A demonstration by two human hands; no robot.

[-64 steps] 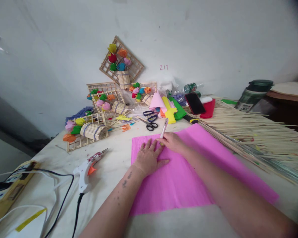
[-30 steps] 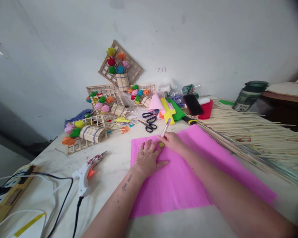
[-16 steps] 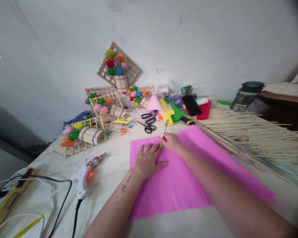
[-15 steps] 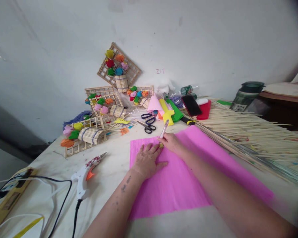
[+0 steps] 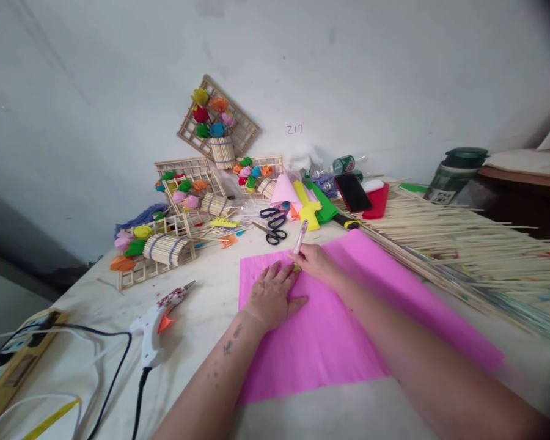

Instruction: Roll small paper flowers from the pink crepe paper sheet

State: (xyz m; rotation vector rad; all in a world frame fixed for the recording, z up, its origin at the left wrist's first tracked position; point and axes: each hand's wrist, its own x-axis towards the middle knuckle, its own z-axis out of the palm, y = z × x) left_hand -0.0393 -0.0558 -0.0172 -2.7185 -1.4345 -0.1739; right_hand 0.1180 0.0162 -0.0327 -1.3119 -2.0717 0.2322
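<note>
A sheet of pink crepe paper (image 5: 321,342) lies spread on the table in front of me. My left hand (image 5: 271,296) rests flat on its upper left part, fingers apart. Under or beside those fingertips shows a small yellow piece (image 5: 297,267), mostly covered. My right hand (image 5: 315,263) grips a pen (image 5: 300,237) with a pale barrel, held nearly upright close to the yellow piece. The pen's tip is hidden behind the fingers. Just beyond the paper lie two pairs of scissors (image 5: 275,235) with dark handles.
A white glue gun (image 5: 151,336) lies left, near a power strip (image 5: 21,348) and cables. Bamboo lattices with paper flowers (image 5: 165,249) stand at the back left. Coloured paper (image 5: 308,214), a phone (image 5: 352,192), many thin sticks (image 5: 462,238) and a dark green bottle (image 5: 456,174) are right.
The view has shifted very slightly. Both hands, the pen and the pink paper stay in nearly the same place.
</note>
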